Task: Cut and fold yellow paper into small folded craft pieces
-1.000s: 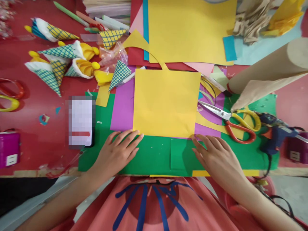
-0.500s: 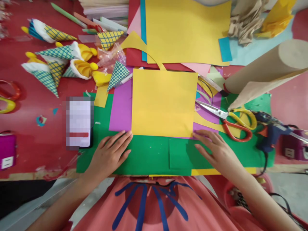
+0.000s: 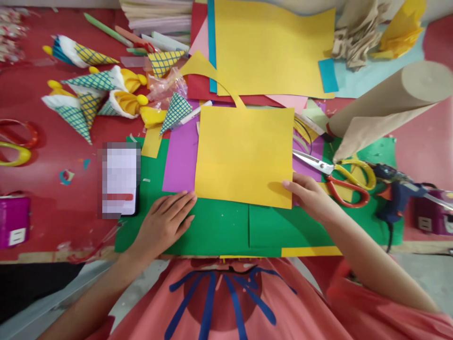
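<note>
A yellow sheet of paper (image 3: pixel 245 153) lies in front of me, over a purple sheet (image 3: pixel 181 158) and a green sheet (image 3: pixel 219 231). My right hand (image 3: pixel 311 193) pinches its right edge near the lower corner, thumb on top and fingers underneath. At the lower left corner, my left hand (image 3: pixel 170 215) rests flat with fingers stretched out, the fingertips touching the corner. Scissors (image 3: pixel 329 172) with red and yellow handles lie just beyond my right hand, their blade tips close to the sheet's right edge.
Small patterned paper cones (image 3: pixel 87 87) stuffed with yellow cloth lie at the left, above a phone (image 3: pixel 120 179). A large yellow sheet (image 3: pixel 272 47) is at the back. At the right are a brown paper roll (image 3: pixel 385 101) and a blue glue gun (image 3: pixel 398 198).
My right hand has moved up from the lower right corner and closed on the sheet's right edge. That side now sits slightly lower and further right. My left hand stays at its corner.
</note>
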`<state>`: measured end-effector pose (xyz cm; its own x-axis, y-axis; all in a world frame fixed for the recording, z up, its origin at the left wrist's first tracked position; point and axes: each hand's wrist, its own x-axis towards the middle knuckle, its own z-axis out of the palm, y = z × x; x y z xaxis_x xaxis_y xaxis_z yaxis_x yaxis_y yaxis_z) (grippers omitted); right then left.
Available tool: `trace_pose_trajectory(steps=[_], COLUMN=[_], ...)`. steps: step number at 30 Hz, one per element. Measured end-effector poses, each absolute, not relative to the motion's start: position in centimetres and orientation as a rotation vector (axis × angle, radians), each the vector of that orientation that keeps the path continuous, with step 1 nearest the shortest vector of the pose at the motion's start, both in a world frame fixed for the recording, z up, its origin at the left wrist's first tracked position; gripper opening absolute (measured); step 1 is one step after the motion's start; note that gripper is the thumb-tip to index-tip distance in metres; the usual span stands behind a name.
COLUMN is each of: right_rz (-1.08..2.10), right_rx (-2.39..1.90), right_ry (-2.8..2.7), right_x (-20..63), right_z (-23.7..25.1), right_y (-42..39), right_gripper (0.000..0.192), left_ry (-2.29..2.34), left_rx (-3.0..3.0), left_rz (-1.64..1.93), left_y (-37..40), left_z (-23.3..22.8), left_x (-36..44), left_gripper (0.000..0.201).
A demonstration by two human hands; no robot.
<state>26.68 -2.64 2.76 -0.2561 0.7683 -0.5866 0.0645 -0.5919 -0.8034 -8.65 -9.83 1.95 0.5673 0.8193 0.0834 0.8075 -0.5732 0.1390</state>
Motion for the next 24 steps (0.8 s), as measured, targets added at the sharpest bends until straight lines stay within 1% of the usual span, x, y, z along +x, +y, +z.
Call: trace_pose_trajectory(steps=[4, 7, 8, 11, 14, 16, 19, 20, 21, 23, 24], right_rz=[1.791, 1.643, 1.605, 1.515, 1.383, 1.215, 0.964, 0.942, 0.959, 1.104, 1.212], right_rx=[-1.476, -1.427, -1.410, -1.370, -1.369, -1.398, -1.398, -1.374, -1.337, -1.289, -1.302], right_ry=[-1.119, -1.059, -1.024, -0.954, -1.016, -1.103, -1.155, -1.152, -1.150, -1.180, -1.200], right_x=[25.7, 25.1, 24.9, 24.8, 25.1, 25.5, 25.3, 24.9, 24.4, 23.1, 22.4], right_z=[2.8, 3.6, 4.1, 5.5, 6.4, 6.4, 5.2, 4.6, 4.1, 3.1, 2.7], right_y=[-1.5, -0.6, -0.4, -0.3, -0.4, -0.5, -0.1, 0.1, 0.2, 0.2, 0.2], right_gripper=[0.023, 0.016, 0.014, 0.011, 0.013, 0.016, 0.022, 0.025, 0.028, 0.033, 0.032], left_ry=[1.421, 1.508, 1.505, 1.472, 1.389, 1.265, 1.136, 1.077, 1.029, 0.967, 0.965], left_rx=[2.651, 2.430, 2.307, 1.891, 1.443, 1.243, 1.098, 1.067, 1.038, 1.004, 1.012], left_rz=[0.330, 0.563, 0.614, 0.650, 0.756, 0.823, 0.722, 0.697, 0.702, 0.746, 0.773], left_y=[-8.7, -7.5, -7.0, -5.6, -4.4, -3.7, -2.4, -1.9, -1.3, -0.2, 0.4], left_z=[2.3, 3.1, 3.4, 4.3, 4.4, 4.2, 3.7, 3.5, 3.3, 2.7, 2.3], left_x=[-8.5, -7.6, -7.1, -5.4, -4.2, -3.7, -2.7, -2.2, -1.7, -0.5, 0.0], left_gripper=[0.032, 0.021, 0.021, 0.029, 0.041, 0.050, 0.054, 0.054, 0.059, 0.069, 0.070])
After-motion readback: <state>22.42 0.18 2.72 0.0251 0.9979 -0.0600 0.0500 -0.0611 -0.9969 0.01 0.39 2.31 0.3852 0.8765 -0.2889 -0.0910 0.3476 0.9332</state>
